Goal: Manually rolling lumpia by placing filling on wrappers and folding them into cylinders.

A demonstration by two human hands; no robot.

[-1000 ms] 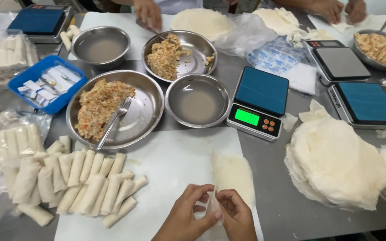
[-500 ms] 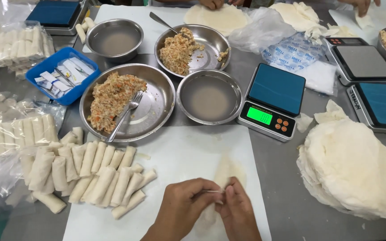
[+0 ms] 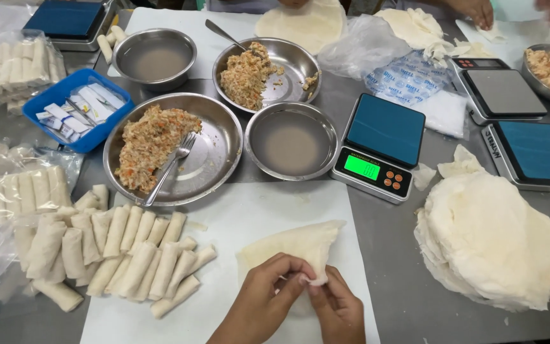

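A pale wrapper sheet (image 3: 295, 247) lies on the white board (image 3: 256, 210) near the bottom edge, its near corner pinched between the fingertips of the left hand (image 3: 263, 299) and right hand (image 3: 338, 309), seemingly mid-fold, with rolled spring rolls (image 3: 116, 248) just left and a green-lit scale (image 3: 380, 146) beyond.

The wrapper (image 3: 294, 245) is a thin, pale cream sheet of dough, soft and slightly wrinkled, lying on the white board (image 3: 249, 216) at about six o'clock in the view. Its far corner points toward two o'clock, and its near edge is folded up and bunched. The left hand (image 3: 268, 299) and right hand (image 3: 338, 309) meet at that near edge, fingertips pinching the fold between them, so the lower part of the sheet is hidden under the hands. The upper part lies flat and uncovered.
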